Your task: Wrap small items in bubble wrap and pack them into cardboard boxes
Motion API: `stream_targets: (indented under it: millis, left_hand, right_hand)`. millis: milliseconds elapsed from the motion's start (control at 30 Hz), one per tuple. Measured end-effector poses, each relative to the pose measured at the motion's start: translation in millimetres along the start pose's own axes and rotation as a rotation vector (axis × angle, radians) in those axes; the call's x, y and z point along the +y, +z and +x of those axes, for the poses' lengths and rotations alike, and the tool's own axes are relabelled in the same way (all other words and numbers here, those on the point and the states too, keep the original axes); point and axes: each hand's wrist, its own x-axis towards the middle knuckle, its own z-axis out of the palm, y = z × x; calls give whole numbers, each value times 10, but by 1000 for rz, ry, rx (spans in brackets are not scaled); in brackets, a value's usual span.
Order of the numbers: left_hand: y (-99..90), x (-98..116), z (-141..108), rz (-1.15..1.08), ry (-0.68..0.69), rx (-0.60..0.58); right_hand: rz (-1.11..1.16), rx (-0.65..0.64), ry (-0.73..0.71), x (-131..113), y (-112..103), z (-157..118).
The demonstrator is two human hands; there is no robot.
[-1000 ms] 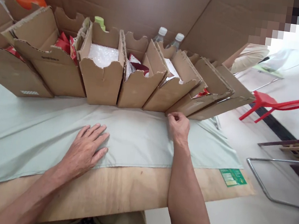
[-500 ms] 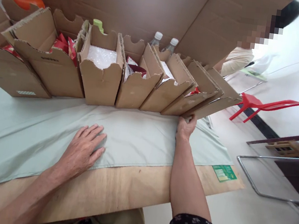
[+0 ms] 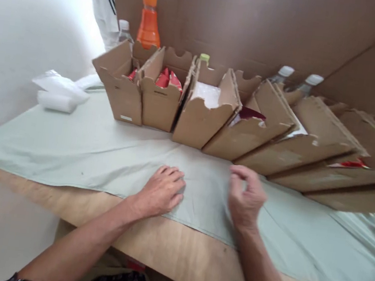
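Observation:
My left hand (image 3: pixel 163 190) lies palm down on the pale green cloth (image 3: pixel 103 148), its fingers a little bent and holding nothing. My right hand (image 3: pixel 246 199) is over the cloth, just in front of the boxes, slightly blurred. Its fingers curl, with a gap between thumb and forefinger, and I see nothing in it. A row of narrow cardboard boxes with notched tops stands behind both hands. One box (image 3: pixel 199 126) holds white bubble wrap (image 3: pixel 207 94), another box (image 3: pixel 159 107) red packets (image 3: pixel 169 79). The boxes on the right lean over.
A tall cardboard panel (image 3: pixel 230 22) rises behind the row. Between them stand an orange bottle (image 3: pixel 149 25) and clear bottles with white caps (image 3: pixel 285 71). A white plastic roll (image 3: pixel 56 100) lies at the left. The table's bare wooden edge (image 3: pixel 173 244) runs along the front.
The view has swung left, bringing the wall and plastic roll into sight. My right hand has left the base of the rightmost box and moved left; my left hand still rests on the cloth.

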Motion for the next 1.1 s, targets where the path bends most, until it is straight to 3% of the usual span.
stream_targets:
  millis: [33,100,167,233,367,433,533,600,700,767,900,1100]
  left_hand:
    - [-9,-9,4,-20,-3,12]
    - [-8,-24,5,-60,-7,49]
    - [6,-33,2,-97,-8,85]
    - [17,-40,1,-131,1,115]
    - [-29,-69,4,-204,-65,245]
    - [-97,-119,9,-242,-175,422]
    - [-222,-273,23,-464,-365,896]
    - [-288,-422,37,-812,-540,1187]
    - [-339,-659,52,-1294,-831,1360]
    - [-362,-789,46,-1417,-922,1407]
    - [-436,-926,-13,-1495,-938,1481]
    - [-509,-991,-98,-1565,-925,1452]
  right_hand:
    - [68,-162,-139,-240,163,-93]
    - [138,-337,-333,-706,480,-158]
    - [148,-398,-409,-1106,784,-14]
    - [83,-425,-421,-1399,1072,299]
    - [-150,-453,-398,-1674,1534,943]
    - [-221,-427,-400,-1720,1661,1094]
    - [-305,-413,-358,-1765,1714,1133]
    - [-370,-472,-308,-1802,1689,1116]
    - [-397,-543,-307,-1876,1595,1089]
    - [-367,-541,-332,-1929,1481,1043]
    - [-222,-534,-391,-1986,1063,793]
    - [103,-616,-489,-1745,6,349]
